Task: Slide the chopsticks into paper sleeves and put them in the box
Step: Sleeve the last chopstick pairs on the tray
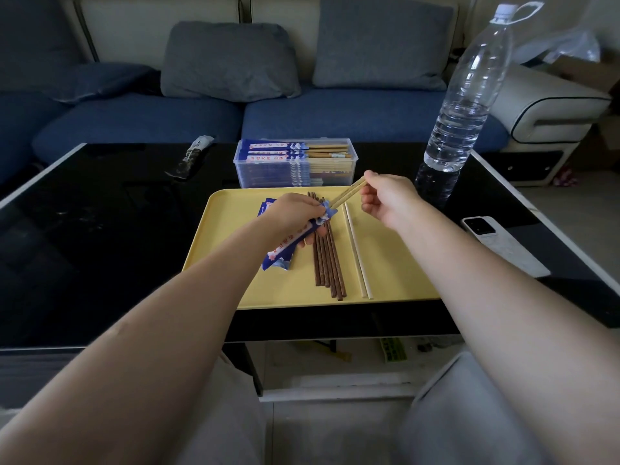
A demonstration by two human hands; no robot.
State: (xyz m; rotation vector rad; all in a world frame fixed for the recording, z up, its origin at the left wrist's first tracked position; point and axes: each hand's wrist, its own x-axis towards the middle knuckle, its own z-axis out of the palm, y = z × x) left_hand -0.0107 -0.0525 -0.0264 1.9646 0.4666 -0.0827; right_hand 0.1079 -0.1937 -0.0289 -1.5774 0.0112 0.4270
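Over the yellow tray [235,290], my left hand [292,213] grips a blue-and-white paper sleeve [295,238] near its open end. My right hand [385,199] pinches a pair of light bamboo chopsticks [347,194], whose tips sit inside the sleeve's mouth. Several dark brown chopsticks [327,260] lie on the tray below my left hand, with a pale pair [357,253] to their right. More blue sleeves [278,263] lie under the held one. Behind the tray stands a clear plastic box [295,166] stacked with sleeved chopsticks.
A tall clear water bottle [463,105] stands on the black table [84,229] at the tray's far right. A white phone [500,243] lies to the right of the tray. A dark wrapper [193,157] lies far left. A blue sofa [235,112] stands behind.
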